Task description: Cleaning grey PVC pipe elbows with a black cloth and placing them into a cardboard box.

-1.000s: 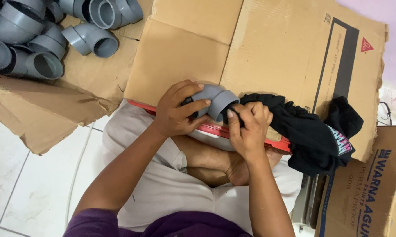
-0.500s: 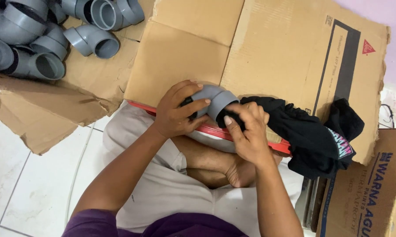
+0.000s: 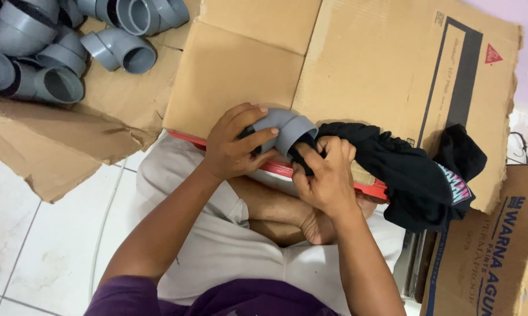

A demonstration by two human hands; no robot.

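The left hand (image 3: 231,146) is wrapped around a grey plastic pipe elbow fitting (image 3: 281,127), fingers curled over its bend and thumb side under it, holding it above the person's lap. The right hand (image 3: 325,175) is closed on a bunched end of a black cloth rag (image 3: 404,169), pressing that end into the elbow's open mouth, which faces right. The rest of the rag trails away to the right of the elbow and lies heaped on a flattened brown cardboard sheet (image 3: 363,64). Just below the elbow, the edge of a red flat board (image 3: 275,168) runs across the person's legs. Beyond the elbow the cardboard covers the floor. Well to the upper left of the elbow, a pile of similar grey pipe elbows (image 3: 47,52) sits on torn cardboard. White floor tiles (image 3: 35,246) show to the lower left of the elbow.
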